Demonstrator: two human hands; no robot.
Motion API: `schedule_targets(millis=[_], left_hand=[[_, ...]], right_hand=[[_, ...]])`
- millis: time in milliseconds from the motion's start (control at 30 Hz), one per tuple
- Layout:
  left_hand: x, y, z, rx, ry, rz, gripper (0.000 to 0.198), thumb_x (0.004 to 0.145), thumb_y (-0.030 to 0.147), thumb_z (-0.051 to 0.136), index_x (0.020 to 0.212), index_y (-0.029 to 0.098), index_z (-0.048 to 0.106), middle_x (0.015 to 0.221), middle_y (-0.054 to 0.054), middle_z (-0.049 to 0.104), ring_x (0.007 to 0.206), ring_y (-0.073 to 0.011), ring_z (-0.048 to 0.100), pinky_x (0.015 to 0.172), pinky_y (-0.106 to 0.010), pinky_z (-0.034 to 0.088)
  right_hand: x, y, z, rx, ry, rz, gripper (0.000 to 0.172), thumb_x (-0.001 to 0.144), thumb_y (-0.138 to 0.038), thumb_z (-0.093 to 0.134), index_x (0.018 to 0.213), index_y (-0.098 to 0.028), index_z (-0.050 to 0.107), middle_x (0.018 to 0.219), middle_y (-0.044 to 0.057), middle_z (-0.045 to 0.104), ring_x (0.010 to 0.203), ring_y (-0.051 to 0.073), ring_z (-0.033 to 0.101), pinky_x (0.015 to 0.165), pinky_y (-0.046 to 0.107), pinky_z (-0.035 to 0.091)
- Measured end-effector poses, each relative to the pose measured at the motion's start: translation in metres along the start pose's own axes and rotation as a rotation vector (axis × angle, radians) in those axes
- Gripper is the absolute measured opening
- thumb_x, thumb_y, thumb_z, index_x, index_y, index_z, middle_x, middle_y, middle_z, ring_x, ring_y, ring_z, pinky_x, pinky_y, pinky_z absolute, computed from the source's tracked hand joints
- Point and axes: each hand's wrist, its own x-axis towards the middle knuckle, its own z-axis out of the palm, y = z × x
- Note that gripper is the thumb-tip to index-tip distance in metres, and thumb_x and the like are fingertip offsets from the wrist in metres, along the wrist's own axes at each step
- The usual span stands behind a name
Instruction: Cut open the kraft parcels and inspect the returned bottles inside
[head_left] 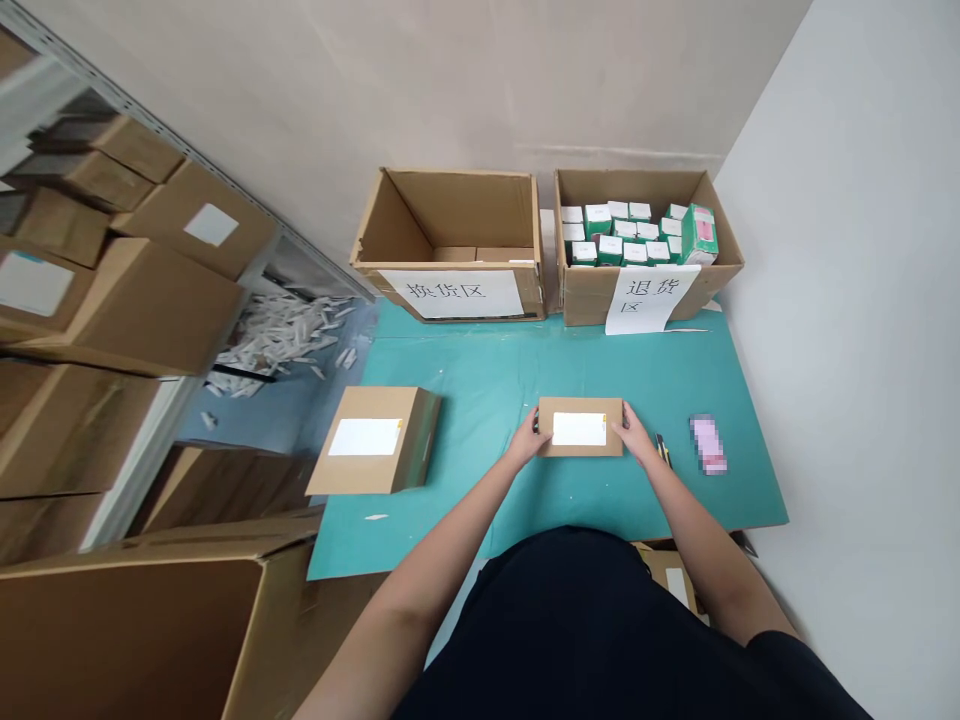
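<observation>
Small cardboard parcel [580, 427] is held flat on the teal table [480, 390], its short ends clasped by the left hand [528, 441] and the right hand [636, 438]; a larger box [375, 440] is seen well to the left.

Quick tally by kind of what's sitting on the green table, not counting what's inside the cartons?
Open cartons: 2, left carton and right carton
Closed parcels: 2, small parcel between left hand and right hand, larger parcel
Dark tool: 1
Pink item, blurred: 1
Total: 6
</observation>
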Motion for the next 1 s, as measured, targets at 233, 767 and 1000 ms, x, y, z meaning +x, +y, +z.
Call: schedule_targets(millis=[233,767,1000], left_hand=[[-0.072,-0.048,0.004,0.054,0.076,0.075,0.074,0.072,0.02,0.073,0.14,0.023,0.044,0.144,-0.014,0.056,0.132,-0.0289,0.056,0.094,-0.038,0.055],[-0.114,-0.062,0.017,-0.162,0.023,-0.064,0.079,0.077,0.059,0.074,0.139,0.016,0.049,0.149,-0.019,0.053,0.135,-0.0323,0.055,0.112,-0.047,0.045],[-0.117,-0.059,0.019,-0.134,0.052,-0.081,0.068,0.082,0.051,0.073,0.138,0.018,0.052,0.146,-0.016,0.057,0.132,-0.0308,0.057,0.111,-0.047,0.046]], right_hand=[[-0.081,0.026,0.002,0.066,0.052,0.012,0.074,0.077,-0.043,0.068,0.143,-0.026,0.038,0.15,0.015,0.048,0.138,0.028,0.05,0.113,0.05,0.042],[-0.133,0.056,-0.065,-0.506,0.482,0.157,0.056,0.086,-0.044,0.048,0.132,-0.013,0.054,0.135,0.024,0.059,0.134,0.037,0.051,0.11,0.059,0.039],[-0.116,0.065,-0.079,-0.519,0.543,0.137,0.035,0.076,-0.048,0.063,0.096,-0.02,0.064,0.088,0.014,0.071,0.089,0.031,0.071,0.083,0.044,0.055]])
